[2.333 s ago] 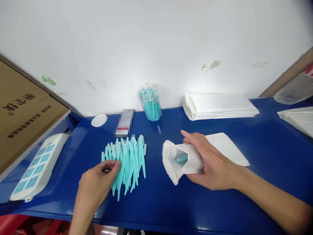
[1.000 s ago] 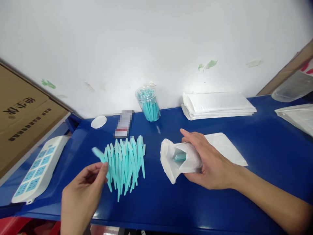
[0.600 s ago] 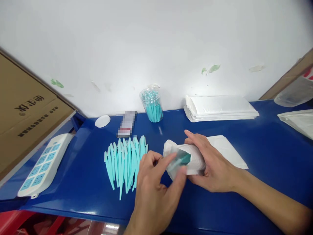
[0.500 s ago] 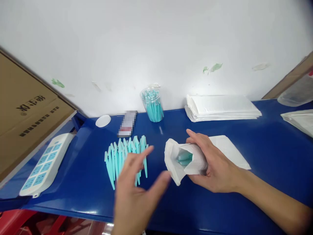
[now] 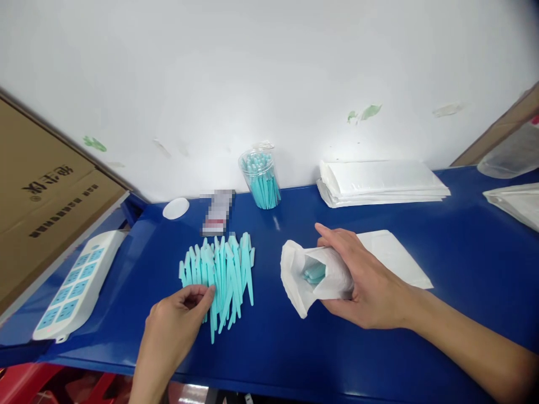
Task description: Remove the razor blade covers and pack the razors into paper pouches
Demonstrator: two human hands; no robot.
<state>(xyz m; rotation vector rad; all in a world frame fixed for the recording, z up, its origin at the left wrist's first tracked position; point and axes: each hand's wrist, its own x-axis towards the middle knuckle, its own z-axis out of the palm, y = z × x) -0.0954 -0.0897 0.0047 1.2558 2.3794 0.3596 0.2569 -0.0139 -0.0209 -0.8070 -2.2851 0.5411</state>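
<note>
The right hand (image 5: pixel 366 283) holds a white bag (image 5: pixel 314 275) open on the blue bench (image 5: pixel 463 247), a few teal sticks (image 5: pixel 314 273) already inside. The left hand (image 5: pixel 177 320) pinches at the near edge of the large fan of sticks (image 5: pixel 223 269) to its left, so most remain unbagged.

White wall (image 5: pixel 269 67) with green paint flecks, glossy blue tabletop (image 5: pixel 463 247), cardboard box (image 5: pixel 37 191) at left

Clear cup (image 5: pixel 260 179) w/ teal sticks, white bag stack (image 5: pixel 381 182), power strip (image 5: pixel 76 283).
</note>
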